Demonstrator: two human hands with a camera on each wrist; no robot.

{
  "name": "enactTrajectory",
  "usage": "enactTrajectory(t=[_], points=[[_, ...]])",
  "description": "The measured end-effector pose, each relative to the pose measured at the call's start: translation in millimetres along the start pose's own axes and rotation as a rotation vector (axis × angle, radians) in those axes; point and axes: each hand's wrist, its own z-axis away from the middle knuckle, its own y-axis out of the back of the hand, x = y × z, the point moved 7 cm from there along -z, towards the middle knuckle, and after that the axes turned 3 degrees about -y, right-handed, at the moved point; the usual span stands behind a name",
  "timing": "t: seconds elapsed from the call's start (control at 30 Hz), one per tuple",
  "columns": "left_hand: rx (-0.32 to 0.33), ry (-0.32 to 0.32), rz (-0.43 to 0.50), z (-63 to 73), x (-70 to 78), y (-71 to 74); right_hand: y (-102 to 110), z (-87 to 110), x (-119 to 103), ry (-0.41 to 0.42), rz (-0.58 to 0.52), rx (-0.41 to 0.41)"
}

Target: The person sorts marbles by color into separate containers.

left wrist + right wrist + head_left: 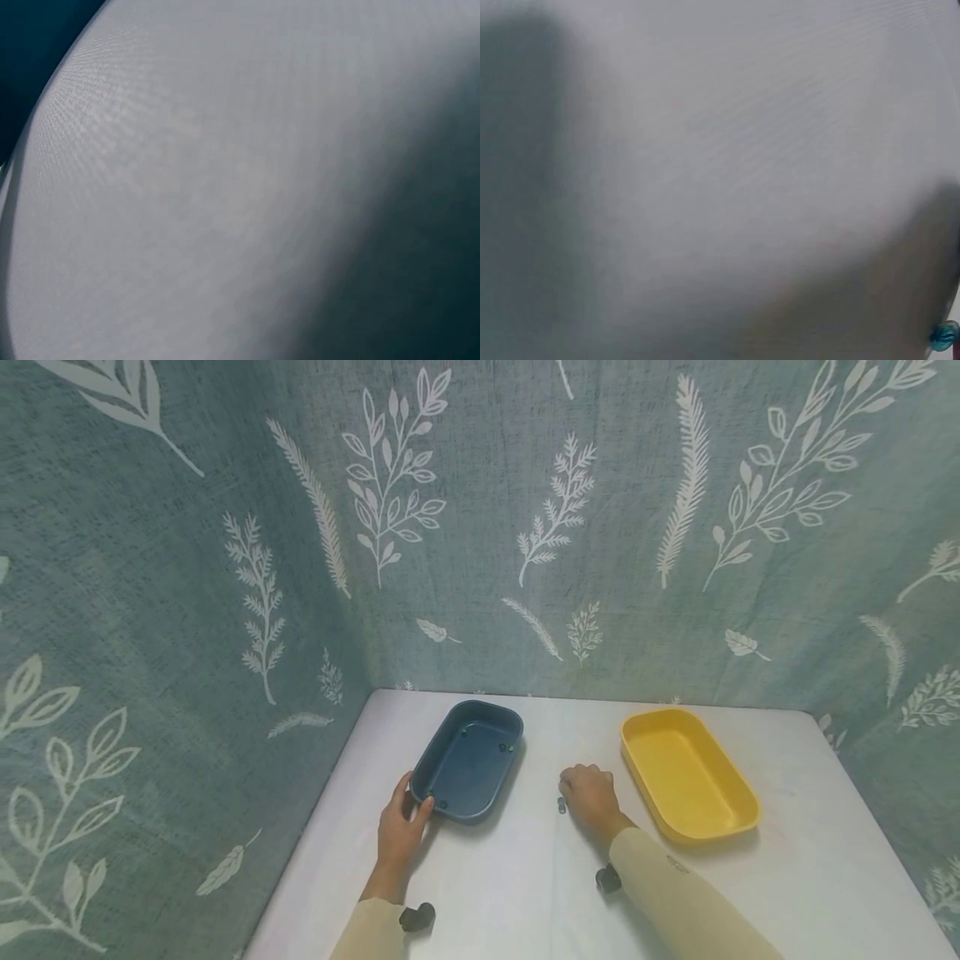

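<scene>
My left hand (400, 828) holds the near left corner of a dark blue tray (467, 818), with the thumb and fingers on either side of that corner. Several small dark and green marbles (503, 747) lie in this tray. Over the white table, my right hand (592, 797) reaches down with its fingers bent, right beside small grey-blue marbles (562, 805). Its fingertips are mostly hidden, so I cannot tell whether they pinch a marble. A teal swirled marble (945, 335) shows at the lower right corner of the right wrist view.
To the right of my right hand stands a yellow tray (686, 768) with nothing in it. Both trays rest on a white-covered table (510, 893). Grey-green cloth with white leaf prints (480, 527) hangs behind the table and along its sides.
</scene>
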Motion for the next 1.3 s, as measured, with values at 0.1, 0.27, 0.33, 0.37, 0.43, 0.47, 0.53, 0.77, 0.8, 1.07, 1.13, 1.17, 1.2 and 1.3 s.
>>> enactTrajectory(t=[0.1, 0.27, 0.33, 0.37, 0.43, 0.47, 0.53, 0.77, 0.8, 1.07, 1.13, 1.17, 1.2, 1.3], points=[[0.003, 0.009, -0.001, 1.4, -2.5, -0.7, 0.0, 0.2, -1.9, -0.002, 0.008, -0.017], [0.007, 0.012, 0.004, 1.9, -3.9, -0.1, 0.6, 1.5, -6.9, -0.019, -0.054, -0.018], [0.005, 0.02, -0.002, 1.9, -4.5, 0.2, 2.0, 2.0, -11.1, -0.012, -0.077, -0.009], [0.003, 0.023, -0.005, 2.0, -4.9, 0.2, 2.2, 2.1, -13.3, -0.006, -0.087, -0.009], [-0.001, 0.033, -0.009, 2.3, -5.7, 0.1, 2.9, 2.2, -17.9, 0.008, -0.108, -0.001], [-0.002, 0.038, -0.011, 2.5, -6.2, 0.1, 3.1, 2.4, -20.1, 0.013, -0.121, 0.001], [-0.007, 0.04, -0.013, 2.7, -6.4, -0.2, 4.8, 2.8, -25.6, 0.03, -0.146, 0.016], [-0.013, 0.039, 0.004, 0.7, -7.4, -1.9, 10.3, 6.2, -45.9, 0.093, -0.245, 0.077], [-0.015, 0.039, 0.006, 0.7, -7.4, -2.1, 10.6, 6.7, -48.2, 0.093, -0.258, 0.08], [-0.015, 0.034, -0.002, -0.7, -7.7, -2.7, 11.1, 11.4, -61.9, 0.074, -0.282, 0.096], [-0.014, 0.028, -0.004, -1.2, -7.1, -2.6, 11.9, 12.7, -66.4, 0.088, -0.302, 0.102], [-0.012, 0.026, -0.005, -1.4, -6.9, -2.6, 12.2, 13.2, -68.6, 0.095, -0.312, 0.102], [-0.01, 0.023, -0.005, -1.5, -6.5, -2.4, 12.1, 13.8, -71.0, 0.108, -0.32, 0.103], [-0.005, 0.014, 0.01, -1.3, -5.1, -1.8, 12.4, 15.7, -79.1, 0.142, -0.342, 0.104]])
